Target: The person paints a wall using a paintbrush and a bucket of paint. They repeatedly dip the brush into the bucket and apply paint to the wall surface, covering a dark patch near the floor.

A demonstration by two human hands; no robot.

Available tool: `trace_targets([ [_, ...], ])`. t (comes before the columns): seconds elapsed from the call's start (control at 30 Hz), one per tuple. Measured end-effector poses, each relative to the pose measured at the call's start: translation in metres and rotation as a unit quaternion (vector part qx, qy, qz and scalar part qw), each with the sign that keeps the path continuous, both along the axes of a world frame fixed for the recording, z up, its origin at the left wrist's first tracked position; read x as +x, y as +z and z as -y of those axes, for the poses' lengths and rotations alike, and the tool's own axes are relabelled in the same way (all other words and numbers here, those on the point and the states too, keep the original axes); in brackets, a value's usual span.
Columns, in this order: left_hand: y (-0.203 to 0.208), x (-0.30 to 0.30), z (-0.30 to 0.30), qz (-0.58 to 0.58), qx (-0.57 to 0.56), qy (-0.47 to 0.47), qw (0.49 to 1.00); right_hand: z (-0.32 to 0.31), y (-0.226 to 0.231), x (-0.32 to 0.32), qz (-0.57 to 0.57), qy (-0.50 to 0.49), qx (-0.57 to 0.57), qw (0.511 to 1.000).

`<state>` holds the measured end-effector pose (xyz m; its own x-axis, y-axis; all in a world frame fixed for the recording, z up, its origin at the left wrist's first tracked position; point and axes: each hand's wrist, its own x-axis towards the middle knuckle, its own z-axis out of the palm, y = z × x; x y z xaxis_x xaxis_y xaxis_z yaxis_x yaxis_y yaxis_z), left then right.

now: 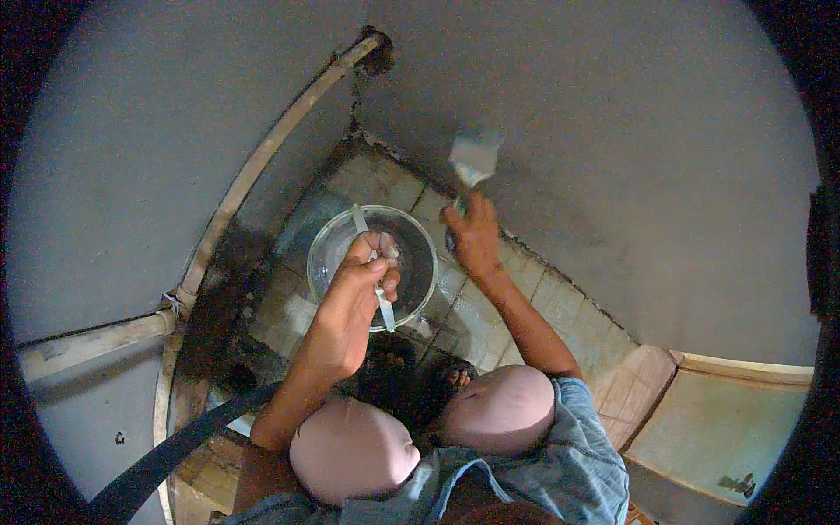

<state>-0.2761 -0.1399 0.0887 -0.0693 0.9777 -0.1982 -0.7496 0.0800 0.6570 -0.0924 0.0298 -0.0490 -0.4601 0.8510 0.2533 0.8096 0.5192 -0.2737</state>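
Note:
My left hand is closed around a pale flat strip above a round bucket. Both ends of the strip show past the hand, near opposite sides of the rim. I cannot tell whether the strip is joined to the bucket. A whitish bit shows at the fingertips. My right hand, beyond and right of the bucket, grips the handle of a scraper-like tool. Its broad pale head is blurred and points away from me, at or close to the grey wall. The bucket's inside looks dark grey, partly hidden by my left hand.
Grey walls meet in a corner ahead, above a stained tiled floor. A bamboo-like pole rises along the left wall, joined to a second pole. My bent knees are close below. A pale panel lies at lower right.

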Motion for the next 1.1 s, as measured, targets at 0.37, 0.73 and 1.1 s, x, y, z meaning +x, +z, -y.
trace_targets([
  [0.37, 0.019, 0.000, -0.001, 0.003, -0.006, -0.004, 1.000, -0.004, 0.199, -0.015, -0.087, 0.075, 0.108, 0.988],
  [0.73, 0.010, 0.000, 0.009, 0.011, 0.011, 0.020, 1.000, -0.005, 0.087, -0.022, 0.086, 0.124, 0.245, 0.958],
  [1.1, 0.015, -0.003, 0.007, 0.038, 0.018, 0.018, 0.999, -0.055, 0.099, -0.067, 0.095, 0.120, -0.013, 0.988],
])
